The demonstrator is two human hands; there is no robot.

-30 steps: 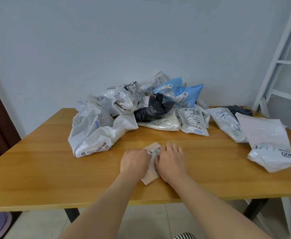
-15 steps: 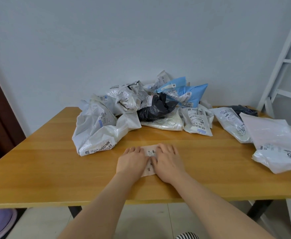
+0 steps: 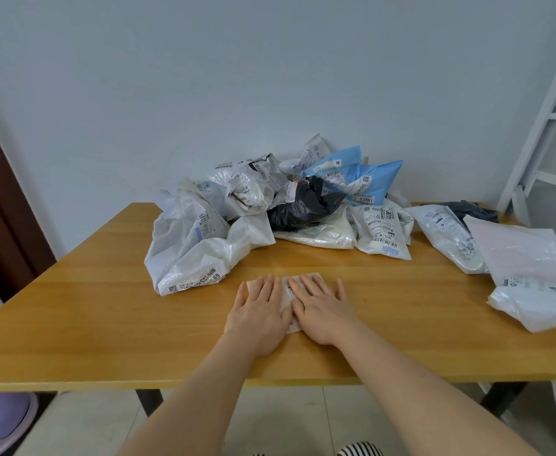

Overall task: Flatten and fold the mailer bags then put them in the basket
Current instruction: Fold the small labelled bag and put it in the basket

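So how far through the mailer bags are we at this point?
Early on. In hand: both the left hand and right hand press flat on one small pinkish mailer on the table. No finished bag shows; no basket can be made out. Left: the crumpled pile at the back and the loose bags at right, all unfolded.

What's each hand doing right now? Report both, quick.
Left hand: open, palm flat, pressing down on the small pink mailer bag.
Right hand: open, palm flat, pressing the same bag; nothing gripped.
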